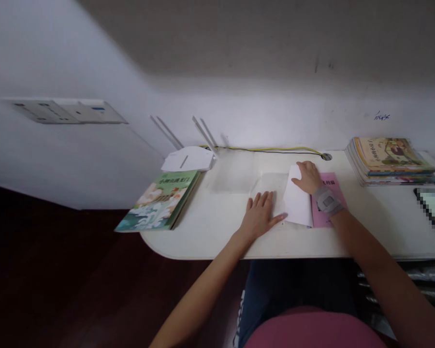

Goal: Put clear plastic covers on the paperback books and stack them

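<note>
A thin pink book (328, 212) lies on the white desktop, with a white page (297, 205) raised at its left side. My right hand (309, 178), with a grey band on the wrist, is at the top of that page, its thumb on the white face and its fingers bent at the upper edge. A clear plastic sheet (270, 181) spreads out left of the page. Flat on this sheet rests my left hand (259, 215), fingers spread and thumb reaching to the page's lower left corner.
A green picture book (159, 200) lies at the desk's left end, in front of a white router (188, 159) with raised antennas. Cables (268, 150) run along the wall to a desk hole. At right are a stack of books (391, 162) and a phone (433, 208).
</note>
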Available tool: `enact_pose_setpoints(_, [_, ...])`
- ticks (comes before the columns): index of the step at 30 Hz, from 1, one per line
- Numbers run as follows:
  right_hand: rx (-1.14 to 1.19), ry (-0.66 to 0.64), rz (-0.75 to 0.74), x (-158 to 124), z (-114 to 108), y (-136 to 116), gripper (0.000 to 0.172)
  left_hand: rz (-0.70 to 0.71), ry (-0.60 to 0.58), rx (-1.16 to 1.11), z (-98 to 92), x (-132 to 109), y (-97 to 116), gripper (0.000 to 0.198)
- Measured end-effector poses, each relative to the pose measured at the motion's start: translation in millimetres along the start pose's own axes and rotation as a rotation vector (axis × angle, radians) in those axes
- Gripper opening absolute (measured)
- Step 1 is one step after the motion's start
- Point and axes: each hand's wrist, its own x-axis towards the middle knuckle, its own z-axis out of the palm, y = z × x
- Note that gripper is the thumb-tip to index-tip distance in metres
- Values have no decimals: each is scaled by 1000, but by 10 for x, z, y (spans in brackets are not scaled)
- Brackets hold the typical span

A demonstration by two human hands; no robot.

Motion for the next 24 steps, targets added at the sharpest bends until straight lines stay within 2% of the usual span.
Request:
enact_pose_setpoints(5, [-107,-38,-58,-13,11,-152,45,-10,27,34,-90,397,7,70])
enact_pose_setpoints(10, [-168,-57,-58,-11,6,-188,42,22,-59,60,105,766,-14,69])
enact_pose_setpoints(14, [-231,-104,-65,-14,-22,-192,41,-6,-38,86,216,796,-27,75])
enact_pose_setpoints(24, [-337,-237,-94,-15,-211,-280,43,-26,-27,92,204,792,0,80])
